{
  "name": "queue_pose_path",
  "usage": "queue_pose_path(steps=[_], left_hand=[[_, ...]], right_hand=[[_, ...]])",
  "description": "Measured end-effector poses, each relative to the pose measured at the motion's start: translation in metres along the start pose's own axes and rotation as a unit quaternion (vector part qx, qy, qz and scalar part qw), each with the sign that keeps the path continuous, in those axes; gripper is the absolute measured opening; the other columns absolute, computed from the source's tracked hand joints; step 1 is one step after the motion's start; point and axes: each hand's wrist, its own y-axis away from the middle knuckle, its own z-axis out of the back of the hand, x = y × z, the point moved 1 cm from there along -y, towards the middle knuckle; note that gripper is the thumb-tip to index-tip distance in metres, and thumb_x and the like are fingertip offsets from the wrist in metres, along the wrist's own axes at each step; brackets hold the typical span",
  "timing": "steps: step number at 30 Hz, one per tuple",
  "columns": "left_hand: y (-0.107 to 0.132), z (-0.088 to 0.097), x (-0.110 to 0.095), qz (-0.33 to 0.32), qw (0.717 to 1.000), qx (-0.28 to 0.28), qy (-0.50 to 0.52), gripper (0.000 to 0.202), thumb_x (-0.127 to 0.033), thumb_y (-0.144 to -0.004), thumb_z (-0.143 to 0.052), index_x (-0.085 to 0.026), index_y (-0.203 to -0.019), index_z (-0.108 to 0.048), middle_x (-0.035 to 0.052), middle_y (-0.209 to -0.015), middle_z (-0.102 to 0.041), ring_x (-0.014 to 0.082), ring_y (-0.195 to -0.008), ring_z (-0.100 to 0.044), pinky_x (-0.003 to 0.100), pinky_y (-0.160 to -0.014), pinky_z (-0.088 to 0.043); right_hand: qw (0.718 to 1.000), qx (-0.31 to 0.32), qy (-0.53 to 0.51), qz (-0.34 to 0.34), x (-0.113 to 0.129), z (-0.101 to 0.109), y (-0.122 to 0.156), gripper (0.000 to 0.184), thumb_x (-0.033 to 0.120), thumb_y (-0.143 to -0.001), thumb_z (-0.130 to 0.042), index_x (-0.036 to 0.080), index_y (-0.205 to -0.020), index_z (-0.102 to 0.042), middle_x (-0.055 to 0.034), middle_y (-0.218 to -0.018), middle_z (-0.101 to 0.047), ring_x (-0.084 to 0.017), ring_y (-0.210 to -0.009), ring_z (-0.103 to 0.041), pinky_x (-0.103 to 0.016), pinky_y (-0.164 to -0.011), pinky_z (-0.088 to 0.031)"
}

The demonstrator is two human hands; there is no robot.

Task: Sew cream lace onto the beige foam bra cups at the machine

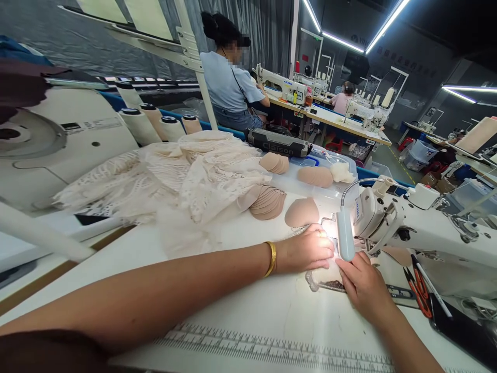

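Beside the needle area of a white sewing machine [419, 217], my left hand [310, 249], with a gold bracelet at the wrist, presses down on a piece of pale fabric [330, 275]. Its fingers are curled close together. My right hand [365, 285] pinches the same fabric at its right edge, thumb low and fingers under the lamp. A small lamp [345, 235] on a bendy neck shines brightly there and hides the needle and part of the cloth. Just behind my left hand lies a beige moulded cup [302, 212].
Stacked beige cups [267, 202] and a heap of cream lace [202, 176] lie left. Cups also lie on a clear plastic box lid [322, 191]. Orange-handled scissors [419, 290] rest right. A printed ruler [272, 347] runs along the front. Thread cones [143, 124] and a co-worker [233, 83] are behind.
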Motion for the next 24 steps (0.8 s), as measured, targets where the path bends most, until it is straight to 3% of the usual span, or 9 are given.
queue_pose_path(steps=[6, 12, 15, 22, 24], left_hand=[[-0.006, -0.002, 0.01, 0.0, 0.999, -0.013, 0.047, 0.013, -0.032, -0.098, -0.071, -0.03, -0.11, -0.075, 0.0055, -0.113, -0.076, 0.022, -0.107, -0.066, 0.042, -0.111, -0.04], [-0.009, 0.0, 0.018, -0.042, 0.998, -0.009, 0.05, 0.007, -0.029, -0.1, -0.068, -0.028, -0.105, -0.073, 0.0042, -0.113, -0.077, 0.0216, -0.108, -0.065, 0.042, -0.112, -0.034], [-0.01, 0.002, 0.02, -0.055, 0.998, -0.008, 0.035, 0.008, -0.028, -0.103, -0.064, -0.025, -0.1, -0.071, 0.0036, -0.111, -0.078, 0.0208, -0.104, -0.064, 0.043, -0.112, -0.031], [-0.011, 0.011, 0.011, -0.044, 0.999, -0.012, 0.022, 0.008, -0.027, -0.099, -0.065, -0.03, -0.097, -0.072, 0.0031, -0.102, -0.074, 0.0216, -0.099, -0.063, 0.04, -0.107, -0.039], [-0.011, 0.011, 0.009, -0.003, 1.0, -0.018, -0.002, 0.005, -0.033, -0.096, -0.069, -0.031, -0.092, -0.071, 0.0016, -0.098, -0.073, 0.0208, -0.097, -0.063, 0.038, -0.106, -0.04]], right_hand=[[1.0, -0.009, 0.008, -0.013, -0.004, -0.004, 0.002, 0.023, 0.014, -0.101, -0.048, 0.024, -0.095, -0.067, -0.0075, -0.09, -0.063, -0.022, -0.081, -0.061, -0.03, -0.065, -0.045], [1.0, -0.01, 0.006, -0.023, -0.004, -0.006, 0.001, 0.025, 0.013, -0.1, -0.046, 0.024, -0.107, -0.068, -0.009, -0.097, -0.067, -0.024, -0.084, -0.064, -0.03, -0.062, -0.045], [1.0, -0.011, 0.01, -0.018, -0.003, -0.005, 0.0, 0.025, 0.011, -0.1, -0.046, 0.024, -0.103, -0.067, -0.0092, -0.096, -0.066, -0.024, -0.087, -0.064, -0.03, -0.063, -0.044], [0.999, -0.009, 0.045, 0.002, -0.002, -0.003, 0.002, 0.027, 0.011, -0.1, -0.045, 0.024, -0.103, -0.068, -0.0066, -0.085, -0.061, -0.022, -0.075, -0.057, -0.03, -0.057, -0.034], [0.999, -0.006, 0.048, 0.005, -0.002, -0.003, 0.002, 0.026, 0.011, -0.099, -0.046, 0.024, -0.103, -0.068, -0.0062, -0.085, -0.06, -0.021, -0.073, -0.054, -0.031, -0.056, -0.032]])
